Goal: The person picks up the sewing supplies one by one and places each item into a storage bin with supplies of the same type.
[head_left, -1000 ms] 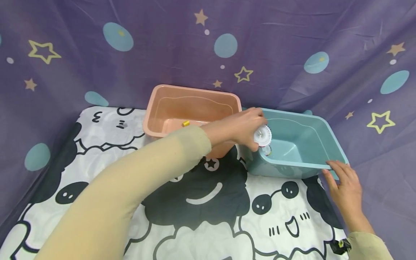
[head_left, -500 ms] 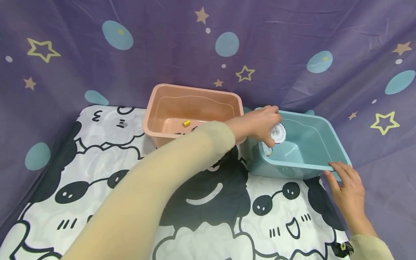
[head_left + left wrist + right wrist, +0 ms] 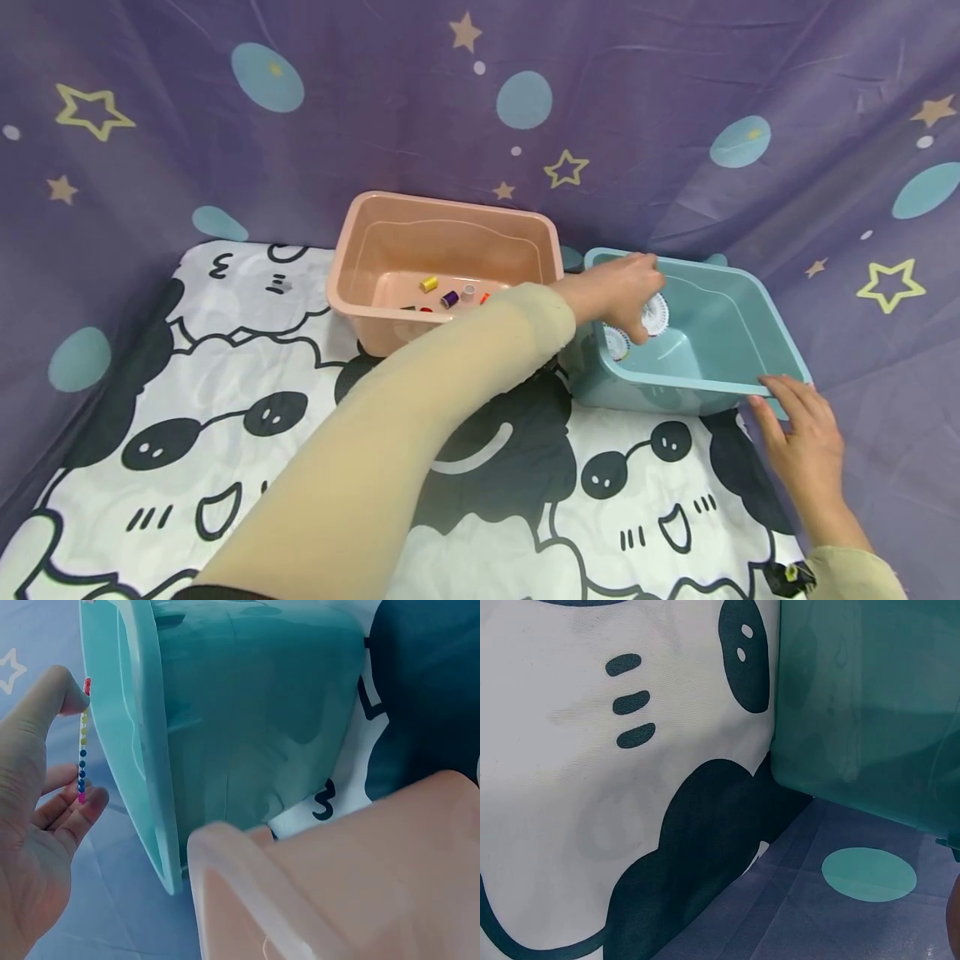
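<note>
My left hand [image 3: 624,290] reaches over the near left corner of the teal bin [image 3: 690,382]. It pinches a white pin wheel [image 3: 656,317] by the edge between thumb and fingers. Edge-on in the left wrist view, the wheel shows a row of coloured pin heads [image 3: 82,750]. A second pin wheel [image 3: 617,343] is inside the teal bin at its left end, partly covered by my hand. My right hand [image 3: 810,442] grips the bin's near right corner, fingers over the rim and thumb outside. Only a sliver of that hand shows in the right wrist view.
Left of the teal bin stands a pink bin [image 3: 450,201]. Inside lie a yellow thread spool [image 3: 429,284], a purple spool [image 3: 449,299], a white spool [image 3: 468,292] and small red pieces. My left sleeve [image 3: 450,383] crosses in front. A purple curtain [image 3: 337,125] rises behind.
My left hand has moved right with its pin wheel, further over the teal bin. More spools in the pink bin have come into sight. The right hand stays on the rim.
</note>
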A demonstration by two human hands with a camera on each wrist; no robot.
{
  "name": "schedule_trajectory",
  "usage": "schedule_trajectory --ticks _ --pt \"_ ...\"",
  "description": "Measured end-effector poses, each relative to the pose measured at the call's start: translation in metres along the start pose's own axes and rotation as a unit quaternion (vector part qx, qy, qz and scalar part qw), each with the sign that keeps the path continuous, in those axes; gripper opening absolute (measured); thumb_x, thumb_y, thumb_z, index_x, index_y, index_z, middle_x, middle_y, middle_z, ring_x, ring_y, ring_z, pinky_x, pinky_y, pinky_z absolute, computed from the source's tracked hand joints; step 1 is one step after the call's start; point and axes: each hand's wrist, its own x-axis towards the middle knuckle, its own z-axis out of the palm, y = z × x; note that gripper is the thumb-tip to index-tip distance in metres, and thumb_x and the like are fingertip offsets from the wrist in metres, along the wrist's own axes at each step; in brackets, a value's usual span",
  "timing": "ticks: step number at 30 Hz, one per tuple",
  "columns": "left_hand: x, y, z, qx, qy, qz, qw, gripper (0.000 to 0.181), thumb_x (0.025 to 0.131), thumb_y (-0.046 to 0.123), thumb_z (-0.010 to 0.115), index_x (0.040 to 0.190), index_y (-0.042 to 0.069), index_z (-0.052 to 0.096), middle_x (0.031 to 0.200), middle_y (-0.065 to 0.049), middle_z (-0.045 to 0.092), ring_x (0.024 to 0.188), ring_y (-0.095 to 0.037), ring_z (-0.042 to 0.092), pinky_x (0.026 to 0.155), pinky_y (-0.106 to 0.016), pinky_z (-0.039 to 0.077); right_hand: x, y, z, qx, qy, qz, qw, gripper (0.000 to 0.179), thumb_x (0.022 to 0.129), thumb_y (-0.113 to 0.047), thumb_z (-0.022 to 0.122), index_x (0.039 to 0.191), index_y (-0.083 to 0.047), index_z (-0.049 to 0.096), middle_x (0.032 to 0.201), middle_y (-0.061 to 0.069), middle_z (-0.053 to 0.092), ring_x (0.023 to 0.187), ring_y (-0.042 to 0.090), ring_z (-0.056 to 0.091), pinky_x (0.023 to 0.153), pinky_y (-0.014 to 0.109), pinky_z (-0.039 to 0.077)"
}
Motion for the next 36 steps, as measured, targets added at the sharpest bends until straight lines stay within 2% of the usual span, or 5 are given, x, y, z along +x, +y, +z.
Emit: schedule_trajectory --ticks 7,14,21,36 --pt "0.015 0.007 0.008 0.005 -0.014 0.006 0.9999 0.055 0.091 0.048 0.075 0.133 0.014 0.065 0.133 -0.003 0.054 0.116 -0.016 0.049 0.096 -0.024 0.045 -0.001 0.001 0.001 0.002 0.004 -0.003 1.0 0.035 0.103 -0.027 0.073 0.128 -0.002 0.073 0.132 0.026 0.067 0.123 0.054 0.056 0.129 0.037 0.026" --pt "0.029 0.013 0.019 0.008 -0.03 -0.008 0.9995 0.064 0.088 0.052 0.078 0.139 0.016 0.063 0.14 -0.004 0.053 0.123 -0.016 0.05 0.102 -0.025 0.045 -0.001 0.001 0.0 -0.001 0.006 -0.005 1.0 0.036 0.102 -0.027 0.074 0.128 -0.002 0.073 0.132 0.025 0.068 0.124 0.054 0.056 0.129 0.038 0.027" --pt "0.039 0.017 0.027 0.022 -0.037 -0.017 0.9989 0.065 0.09 0.056 0.077 0.142 0.02 0.063 0.146 -0.001 0.051 0.127 -0.014 0.05 0.105 -0.024 0.045 0.0 0.001 0.001 -0.001 0.009 -0.01 0.9999 0.036 0.101 -0.025 0.075 0.128 -0.002 0.073 0.132 0.026 0.067 0.123 0.054 0.056 0.129 0.04 0.028" --pt "0.051 0.016 0.029 -0.011 -0.065 -0.029 0.9974 0.069 0.095 0.055 0.073 0.151 0.019 0.056 0.169 -0.004 0.035 0.154 -0.017 0.035 0.122 -0.026 0.034 0.0 0.001 0.001 -0.002 0.015 -0.013 0.9998 0.035 0.101 -0.025 0.075 0.127 -0.001 0.073 0.131 0.026 0.067 0.122 0.054 0.056 0.129 0.041 0.029"
